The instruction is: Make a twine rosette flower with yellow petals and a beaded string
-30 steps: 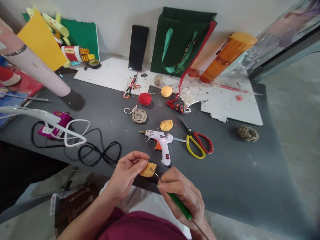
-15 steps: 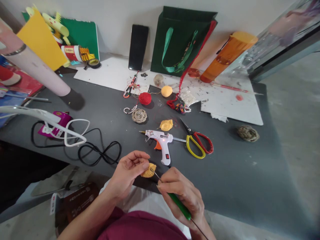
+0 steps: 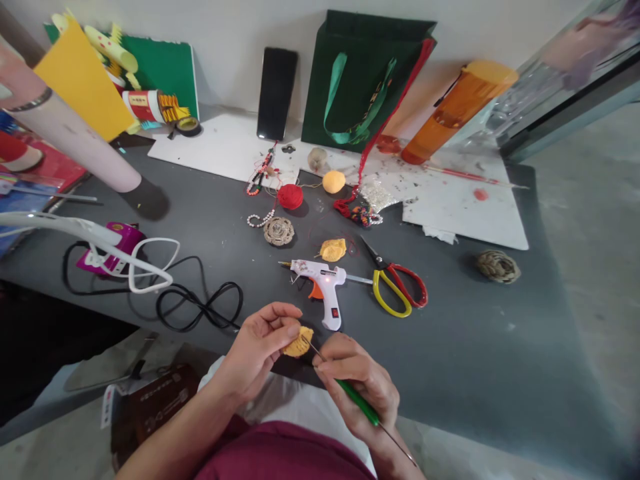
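Between the thumb and fingers of my left hand (image 3: 265,339) is a small yellow crocheted piece (image 3: 299,343), held near the table's front edge. My right hand (image 3: 357,380) is closed around a crochet hook (image 3: 356,401) with a green handle, and its thin metal tip touches the yellow piece. Just beyond my hands lies a white glue gun (image 3: 327,287) with an orange trigger and a small red light glowing. Scissors (image 3: 397,287) with one yellow and one red handle rest to its right. Behind the glue gun sits another yellow crocheted piece (image 3: 333,250).
A black cable (image 3: 200,303) and a purple power strip (image 3: 117,250) lie at left. Yarn balls in red (image 3: 290,197) and yellow (image 3: 333,182), a beige crocheted flower (image 3: 279,231) and a brown-grey rolled piece (image 3: 499,267) are spread about. A dark green bag (image 3: 365,87) stands behind.
My right hand and the crochet hook have shifted slightly left, with the hook's tip still at the yellow piece. My left hand keeps its hold almost unmoved.
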A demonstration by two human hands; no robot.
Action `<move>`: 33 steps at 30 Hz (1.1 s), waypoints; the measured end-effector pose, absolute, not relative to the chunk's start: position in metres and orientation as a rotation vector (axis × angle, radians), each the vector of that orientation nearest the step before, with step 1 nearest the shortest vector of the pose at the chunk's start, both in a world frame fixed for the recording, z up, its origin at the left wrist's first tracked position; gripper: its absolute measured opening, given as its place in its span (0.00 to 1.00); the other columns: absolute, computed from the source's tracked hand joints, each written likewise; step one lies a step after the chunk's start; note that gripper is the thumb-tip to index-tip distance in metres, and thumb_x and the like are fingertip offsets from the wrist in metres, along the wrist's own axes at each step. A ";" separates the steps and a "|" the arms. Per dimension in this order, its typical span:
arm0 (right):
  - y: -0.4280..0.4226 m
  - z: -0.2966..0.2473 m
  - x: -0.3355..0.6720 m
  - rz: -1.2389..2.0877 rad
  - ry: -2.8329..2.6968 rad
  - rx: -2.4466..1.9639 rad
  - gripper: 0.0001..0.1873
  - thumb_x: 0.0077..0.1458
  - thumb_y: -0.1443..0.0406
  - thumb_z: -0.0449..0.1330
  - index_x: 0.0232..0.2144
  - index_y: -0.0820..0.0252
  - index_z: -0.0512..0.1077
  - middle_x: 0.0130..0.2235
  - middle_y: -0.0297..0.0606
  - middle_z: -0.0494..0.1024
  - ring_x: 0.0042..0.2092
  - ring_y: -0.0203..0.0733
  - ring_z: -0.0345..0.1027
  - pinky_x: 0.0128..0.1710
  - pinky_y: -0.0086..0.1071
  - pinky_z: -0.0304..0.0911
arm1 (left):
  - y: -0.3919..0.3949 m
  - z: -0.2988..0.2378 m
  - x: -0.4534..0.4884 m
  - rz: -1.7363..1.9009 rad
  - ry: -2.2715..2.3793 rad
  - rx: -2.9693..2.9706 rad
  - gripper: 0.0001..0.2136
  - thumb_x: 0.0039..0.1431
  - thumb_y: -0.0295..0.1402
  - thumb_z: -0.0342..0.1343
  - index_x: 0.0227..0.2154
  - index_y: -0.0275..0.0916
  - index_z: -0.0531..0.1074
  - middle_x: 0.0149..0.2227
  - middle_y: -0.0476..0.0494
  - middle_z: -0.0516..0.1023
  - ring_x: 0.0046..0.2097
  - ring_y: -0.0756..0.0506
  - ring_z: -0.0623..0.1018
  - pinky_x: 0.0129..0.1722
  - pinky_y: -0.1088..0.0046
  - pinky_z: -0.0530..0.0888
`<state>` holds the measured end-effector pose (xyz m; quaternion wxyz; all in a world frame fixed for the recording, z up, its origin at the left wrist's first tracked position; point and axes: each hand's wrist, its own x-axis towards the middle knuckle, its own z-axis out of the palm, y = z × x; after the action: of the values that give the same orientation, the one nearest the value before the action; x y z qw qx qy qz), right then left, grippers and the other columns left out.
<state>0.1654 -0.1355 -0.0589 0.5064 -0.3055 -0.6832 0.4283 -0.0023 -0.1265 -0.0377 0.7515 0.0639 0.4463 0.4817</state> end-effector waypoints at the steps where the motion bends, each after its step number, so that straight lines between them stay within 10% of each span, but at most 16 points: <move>1: -0.135 -0.060 0.165 1.020 -1.654 -0.730 0.16 0.54 0.80 0.57 0.40 0.56 0.71 0.34 0.37 0.75 0.33 0.37 0.70 0.34 0.33 0.68 | -0.126 -0.038 -0.002 1.054 0.968 0.133 0.16 0.39 0.32 0.74 0.31 0.35 0.77 0.23 0.53 0.73 0.26 0.56 0.72 0.27 0.82 0.68; 26: -0.130 -0.044 0.177 0.961 -1.834 -0.670 0.17 0.54 0.80 0.56 0.42 0.58 0.72 0.33 0.39 0.74 0.33 0.39 0.69 0.32 0.34 0.68 | -0.124 -0.030 -0.006 1.063 1.030 0.204 0.16 0.41 0.32 0.71 0.34 0.34 0.76 0.23 0.52 0.72 0.26 0.54 0.70 0.27 0.79 0.65; 33: -0.133 -0.056 0.171 1.482 -1.150 -0.634 0.06 0.61 0.60 0.59 0.32 0.53 0.67 0.24 0.28 0.68 0.23 0.34 0.60 0.23 0.27 0.59 | -0.123 -0.031 -0.007 1.058 1.060 0.212 0.15 0.42 0.32 0.71 0.34 0.34 0.76 0.23 0.53 0.71 0.26 0.54 0.69 0.28 0.78 0.65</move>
<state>0.1705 -0.1325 -0.0564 0.5486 -0.2677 -0.4855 0.6259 -0.0066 -0.1230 -0.0310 0.7273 0.0962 0.4808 0.4802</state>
